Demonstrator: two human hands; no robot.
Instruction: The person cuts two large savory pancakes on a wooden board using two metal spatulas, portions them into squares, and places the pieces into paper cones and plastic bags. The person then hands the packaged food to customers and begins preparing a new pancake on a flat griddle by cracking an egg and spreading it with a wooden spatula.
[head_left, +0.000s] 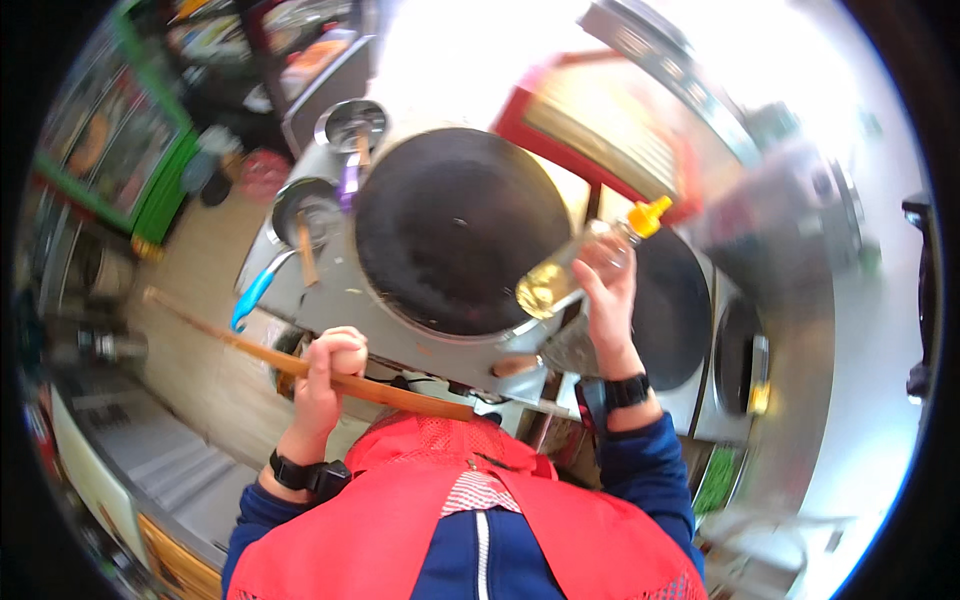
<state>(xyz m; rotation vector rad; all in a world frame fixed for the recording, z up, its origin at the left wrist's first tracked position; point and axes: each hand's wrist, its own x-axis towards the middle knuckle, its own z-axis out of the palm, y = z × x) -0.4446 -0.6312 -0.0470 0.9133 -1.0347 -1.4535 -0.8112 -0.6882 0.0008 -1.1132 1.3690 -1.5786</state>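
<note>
My left hand (316, 390) is closed around a long, flat wooden spatula (412, 399), which lies slantwise in front of my red apron. A pale rounded shape shows at its fingers; whether that is an egg or part of the hand, I cannot tell. In my right hand (609, 300) is a clear squeeze bottle (546, 281) with a yellow nozzle cap and some yellow liquid, probably oil, at its base. The bottle leans over the right edge of a large round black griddle (457, 225), its nozzle pointing up and away to the right.
Two metal pots stand left of the griddle, one with a blue handle (259, 291), the other with a purple handle (350, 180). A second black griddle (667, 307) lies to the right. Behind is a red-framed box (600, 124). A green-framed glass cabinet (161, 180) stands far left.
</note>
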